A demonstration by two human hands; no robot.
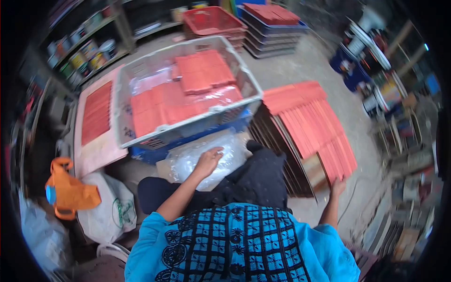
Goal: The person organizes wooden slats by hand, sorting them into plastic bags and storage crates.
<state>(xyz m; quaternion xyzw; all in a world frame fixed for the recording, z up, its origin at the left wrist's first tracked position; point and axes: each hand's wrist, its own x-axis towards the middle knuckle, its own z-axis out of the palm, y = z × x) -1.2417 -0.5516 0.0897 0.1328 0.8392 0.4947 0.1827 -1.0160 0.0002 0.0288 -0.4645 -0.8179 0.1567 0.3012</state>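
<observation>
My left hand (209, 162) is over a pile of clear plastic bags (192, 162) in front of my lap, its fingers loosely bent and apart, with nothing seen in them. At the lower right, my right hand (337, 187) grips the near end of the flat red strips (324, 127), thumb and fingers at their edge. These strips lie in rows on top of a stack of dark boards (286, 162). A grey plastic crate (188, 122) ahead of me holds plastic-wrapped bundles of red pieces (205, 70).
A pale board with red strips (96, 113) lies left of the crate. A red basket (213, 21) and stacked trays (275, 40) stand behind. An orange container (70, 188) and white sack (105, 207) are at left; buckets (352, 66) stand at right.
</observation>
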